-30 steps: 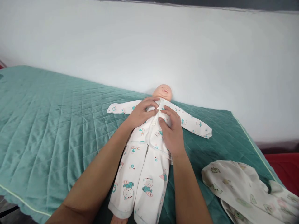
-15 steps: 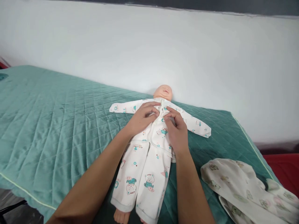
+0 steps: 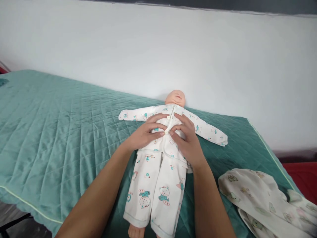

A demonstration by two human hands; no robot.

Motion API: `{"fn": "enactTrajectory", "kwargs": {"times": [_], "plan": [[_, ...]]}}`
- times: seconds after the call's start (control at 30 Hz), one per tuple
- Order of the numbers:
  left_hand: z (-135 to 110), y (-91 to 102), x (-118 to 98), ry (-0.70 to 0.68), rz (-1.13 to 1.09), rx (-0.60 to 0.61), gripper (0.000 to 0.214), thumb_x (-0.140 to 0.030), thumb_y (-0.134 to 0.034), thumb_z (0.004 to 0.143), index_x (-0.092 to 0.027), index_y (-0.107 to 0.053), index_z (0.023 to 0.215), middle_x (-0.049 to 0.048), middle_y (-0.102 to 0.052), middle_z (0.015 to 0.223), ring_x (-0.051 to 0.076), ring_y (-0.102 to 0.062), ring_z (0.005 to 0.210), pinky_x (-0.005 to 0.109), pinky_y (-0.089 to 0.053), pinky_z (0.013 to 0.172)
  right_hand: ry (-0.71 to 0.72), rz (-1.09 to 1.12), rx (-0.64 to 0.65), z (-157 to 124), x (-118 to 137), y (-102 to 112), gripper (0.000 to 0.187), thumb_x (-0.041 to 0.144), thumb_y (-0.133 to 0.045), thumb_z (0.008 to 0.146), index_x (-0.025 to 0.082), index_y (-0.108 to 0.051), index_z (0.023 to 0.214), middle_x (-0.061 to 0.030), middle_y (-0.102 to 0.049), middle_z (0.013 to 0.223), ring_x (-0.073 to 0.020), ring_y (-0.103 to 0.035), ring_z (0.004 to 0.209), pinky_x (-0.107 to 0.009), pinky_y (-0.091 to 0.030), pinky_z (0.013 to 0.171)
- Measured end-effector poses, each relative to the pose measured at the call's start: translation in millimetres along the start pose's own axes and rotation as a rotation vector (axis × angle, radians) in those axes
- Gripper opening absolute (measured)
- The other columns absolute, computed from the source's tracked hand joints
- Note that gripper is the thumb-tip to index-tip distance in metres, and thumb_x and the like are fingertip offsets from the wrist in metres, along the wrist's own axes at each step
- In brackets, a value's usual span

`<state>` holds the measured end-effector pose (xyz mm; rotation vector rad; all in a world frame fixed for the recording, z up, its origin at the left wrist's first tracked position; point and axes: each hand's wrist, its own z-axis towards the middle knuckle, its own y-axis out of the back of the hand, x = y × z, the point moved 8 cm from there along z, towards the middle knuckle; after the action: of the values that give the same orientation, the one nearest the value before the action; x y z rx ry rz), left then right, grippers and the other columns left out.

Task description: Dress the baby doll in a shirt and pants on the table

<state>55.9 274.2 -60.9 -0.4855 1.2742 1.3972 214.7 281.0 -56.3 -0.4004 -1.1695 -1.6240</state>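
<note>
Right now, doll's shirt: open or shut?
Shut at top: shirt flaps meet, upper button fastened. Lower down, left hand and right hand pinch it; cannot tell.

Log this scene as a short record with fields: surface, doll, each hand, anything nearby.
surface: green quilted bedspread beside a white wall
doll: doll on its back, head toward the wall, arms spread, wearing a printed white shirt and trousers
left hand: left hand pinches the shirt front at a button
right hand: right hand pinches the shirt front from the other side
nearby: loose printed clothes on the bedspread, right of the doll
</note>
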Motion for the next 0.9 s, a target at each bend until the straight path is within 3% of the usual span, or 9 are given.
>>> {"fn": "enactTrajectory", "kwargs": {"times": [0.27,0.6,0.9], "plan": [[-2.0,3.4,0.3,0.048,-0.07,-0.141,0.01,-0.036,-0.071,0.088,-0.026,-0.073,0.089,0.0008,-0.052,0.153,0.027,-0.039,0.147,0.051,-0.029,0.123,-0.006,-0.001,0.004,1.0,-0.4,-0.4,0.005,0.032,-0.064,0.091,0.031,-0.069,0.09,0.0051,-0.052,0.152,-0.025,-0.03,0.152,-0.058,-0.023,0.124],[-0.8,-1.2,-3.3,0.073,0.028,-0.048,0.012,-0.038,-0.071,0.087,-0.026,-0.071,0.088,0.0003,-0.045,0.158,0.028,-0.029,0.153,0.053,-0.028,0.124,0.006,0.012,0.021,0.9,0.4,0.2,0.006,0.032,-0.064,0.092,0.031,-0.07,0.092,0.0052,-0.052,0.152,-0.025,-0.03,0.152,-0.058,-0.023,0.125],[-1.3,-3.9,-6.5,0.042,0.036,-0.095,0.011,-0.031,-0.07,0.087,-0.023,-0.068,0.08,0.0007,-0.047,0.156,0.027,-0.029,0.153,0.054,-0.023,0.125,0.008,0.026,0.024,1.3,0.9,-0.2,0.006,0.031,-0.065,0.091,0.031,-0.071,0.092,0.0054,-0.052,0.152,-0.0248,-0.029,0.152,-0.056,-0.022,0.125]]}}
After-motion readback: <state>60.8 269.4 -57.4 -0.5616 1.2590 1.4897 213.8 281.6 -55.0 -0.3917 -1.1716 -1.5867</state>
